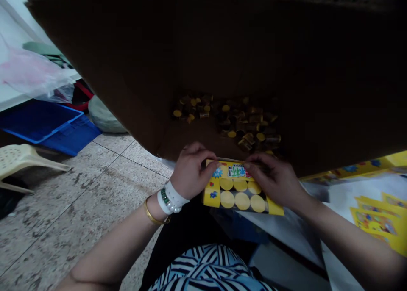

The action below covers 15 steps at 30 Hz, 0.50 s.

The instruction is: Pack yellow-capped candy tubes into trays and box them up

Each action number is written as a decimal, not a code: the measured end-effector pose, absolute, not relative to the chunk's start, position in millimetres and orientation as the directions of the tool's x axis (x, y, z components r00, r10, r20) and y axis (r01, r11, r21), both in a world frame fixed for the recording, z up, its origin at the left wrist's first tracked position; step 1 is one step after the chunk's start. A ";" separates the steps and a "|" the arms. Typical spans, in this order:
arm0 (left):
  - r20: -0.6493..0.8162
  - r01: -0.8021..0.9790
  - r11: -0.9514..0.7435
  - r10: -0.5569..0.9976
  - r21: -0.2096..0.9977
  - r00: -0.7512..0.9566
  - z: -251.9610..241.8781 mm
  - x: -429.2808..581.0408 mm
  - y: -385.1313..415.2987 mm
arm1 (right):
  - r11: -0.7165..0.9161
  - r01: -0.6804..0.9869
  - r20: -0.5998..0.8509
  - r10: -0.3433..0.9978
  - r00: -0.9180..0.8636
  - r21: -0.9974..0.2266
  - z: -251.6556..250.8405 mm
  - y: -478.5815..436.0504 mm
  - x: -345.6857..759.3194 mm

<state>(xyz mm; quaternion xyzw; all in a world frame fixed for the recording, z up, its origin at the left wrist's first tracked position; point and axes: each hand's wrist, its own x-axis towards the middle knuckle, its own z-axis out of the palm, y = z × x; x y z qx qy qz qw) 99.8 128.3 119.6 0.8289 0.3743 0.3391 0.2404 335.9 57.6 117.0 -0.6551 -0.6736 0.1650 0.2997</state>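
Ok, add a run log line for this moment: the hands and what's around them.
left hand: holds yellow printed card | right hand: holds same card | nearby: small gold pieces in cardboard box; yellow cards at right

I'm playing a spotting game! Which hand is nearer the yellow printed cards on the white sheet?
Right hand: nearer, left of the yellow printed cards. Left hand: farther away, beyond the right hand.

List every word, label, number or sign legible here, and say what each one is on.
Yellow printed card: the title panel has lettering, too blurred to quote.
Loose yellow printed cards at the right: any print is too small to read.
No other text is legible.
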 end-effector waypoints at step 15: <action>0.346 0.418 -0.553 0.810 0.721 0.473 120.6 114.2 136.7 | 0.070 0.972 0.271 0.962 -0.006 -0.225 118.8 63.0 320.4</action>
